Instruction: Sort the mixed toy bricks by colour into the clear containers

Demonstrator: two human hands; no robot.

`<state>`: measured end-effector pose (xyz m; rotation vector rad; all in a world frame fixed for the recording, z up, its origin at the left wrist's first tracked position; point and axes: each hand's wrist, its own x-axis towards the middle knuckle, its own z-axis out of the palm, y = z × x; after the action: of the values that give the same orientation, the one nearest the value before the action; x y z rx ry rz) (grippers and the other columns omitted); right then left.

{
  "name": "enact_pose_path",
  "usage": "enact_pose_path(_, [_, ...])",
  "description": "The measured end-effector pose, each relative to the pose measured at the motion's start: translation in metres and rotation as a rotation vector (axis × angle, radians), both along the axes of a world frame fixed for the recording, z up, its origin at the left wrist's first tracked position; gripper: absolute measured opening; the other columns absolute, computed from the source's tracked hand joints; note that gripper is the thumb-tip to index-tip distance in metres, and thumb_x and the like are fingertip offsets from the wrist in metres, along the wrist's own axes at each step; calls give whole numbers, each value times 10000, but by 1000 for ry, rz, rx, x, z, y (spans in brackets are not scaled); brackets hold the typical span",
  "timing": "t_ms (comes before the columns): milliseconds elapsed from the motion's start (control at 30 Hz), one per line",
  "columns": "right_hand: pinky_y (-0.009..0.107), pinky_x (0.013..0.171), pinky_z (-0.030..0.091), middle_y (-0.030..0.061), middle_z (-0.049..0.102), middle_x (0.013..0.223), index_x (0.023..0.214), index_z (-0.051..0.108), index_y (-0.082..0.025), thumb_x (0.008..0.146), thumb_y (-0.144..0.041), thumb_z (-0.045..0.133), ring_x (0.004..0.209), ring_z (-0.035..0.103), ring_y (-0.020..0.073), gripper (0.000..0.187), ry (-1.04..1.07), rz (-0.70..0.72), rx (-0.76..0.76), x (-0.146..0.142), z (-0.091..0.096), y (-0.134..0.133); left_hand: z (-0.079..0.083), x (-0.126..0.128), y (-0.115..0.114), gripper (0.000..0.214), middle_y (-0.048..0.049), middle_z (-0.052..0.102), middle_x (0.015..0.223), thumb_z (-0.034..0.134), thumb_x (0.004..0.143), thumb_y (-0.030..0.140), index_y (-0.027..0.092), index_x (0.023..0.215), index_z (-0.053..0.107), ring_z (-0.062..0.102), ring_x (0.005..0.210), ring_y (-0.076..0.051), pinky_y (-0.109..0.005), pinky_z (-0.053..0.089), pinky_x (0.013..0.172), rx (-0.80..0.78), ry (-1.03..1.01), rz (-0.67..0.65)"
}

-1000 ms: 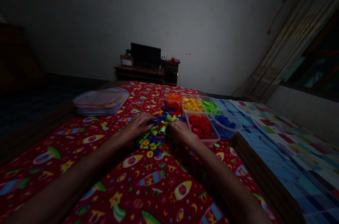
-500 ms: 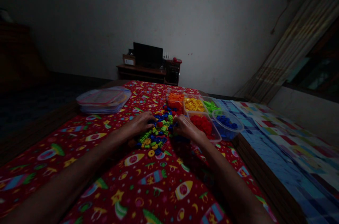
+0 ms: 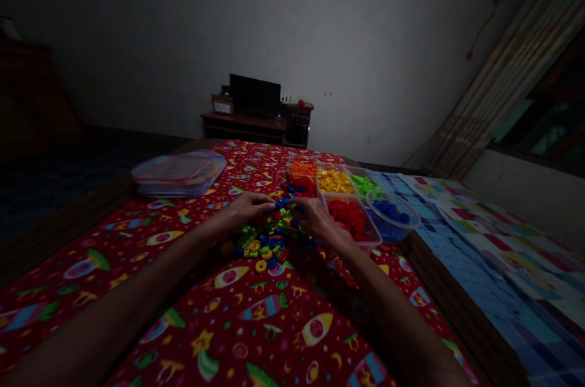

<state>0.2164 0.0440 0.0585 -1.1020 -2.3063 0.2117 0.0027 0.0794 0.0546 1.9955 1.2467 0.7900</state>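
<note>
Head camera view: two bare hands reach into a messy pile of small plastic toy bricks in blue, green, yellow and red point(image 3: 276, 230). The pile lies on a red cloth with rockets and stars point(image 3: 256, 338). The left hand point(image 3: 244, 209) has its thumb and fingers close together by a blue bit. The right hand point(image 3: 315, 216) has bent fingers on the other side. I cannot tell if either one grips a brick. They face each other, maybe so both can pick from the middle.

Just right of the pile, red bricks point(image 3: 348, 216) sit in a clear box, and blue bricks point(image 3: 389, 210) sit in a clear round tub. Behind them are orange bricks point(image 3: 303, 170), yellow bricks point(image 3: 335, 181) and green bricks point(image 3: 363, 184). One colour goes together, I think so they don't mix, and near so they're easy to reach.

Flat clear plastic lids point(image 3: 178, 173) lie well off to the left, out of the way. The hands hide some of the pile.
</note>
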Motion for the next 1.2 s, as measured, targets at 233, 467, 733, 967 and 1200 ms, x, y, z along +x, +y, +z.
enact_pose_path(233, [246, 730, 415, 79, 689, 982, 1274, 528, -188, 838, -93, 541, 865, 627, 176, 446, 55, 118, -89, -13, 10, -14, -9, 15, -11, 492, -46, 711, 912, 615, 692, 582, 178, 967, 662, 647, 838, -218, -300, 510, 694, -177, -258, -102])
enact_pose_path(467, [220, 663, 391, 67, 675, 922, 1170, 552, -141, 848, -149, 560, 788, 609, 163, 323, 65, 47, -83, -8, 10, -11, -7, 21, -13, 512, -37, 691, 859, 647, 681, 530, 169, 1031, 549, 662, 772, -187, -276, 501, 650, -236, -368, 12])
enact_pose_path(733, [223, 656, 364, 47, 627, 839, 1036, 572, -131, 843, -115, 535, 747, 550, 146, 197, -14, 114, -95, -4, 6, -13, -8, 35, -22, 678, -12, 690, 739, 581, 735, 521, 150, 1287, 452, 669, 727, -224, -300, 497, 620, -44, -156, -63])
enact_pose_path(967, [248, 676, 389, 55, 628, 827, 1071, 582, -128, 845, -170, 506, 711, 523, 145, 242, 10, -228, 70, 44, 31, 5, 15, 19, -23, 591, -80, 701, 1088, 405, 858, 526, 183, 1333, 478, 654, 962, -248, -330, 499, 808, 219, 117, 37])
enact_pose_path(1200, [302, 811, 421, 109, 643, 968, 1049, 628, -150, 783, -165, 487, 915, 565, 206, 302, -113, -806, 115, 151, 51, 12, 10, -36, 15, 509, -92, 700, 1113, 382, 831, 514, 178, 1060, 688, 630, 1022, -266, -351, 456, 926, 346, 279, 206])
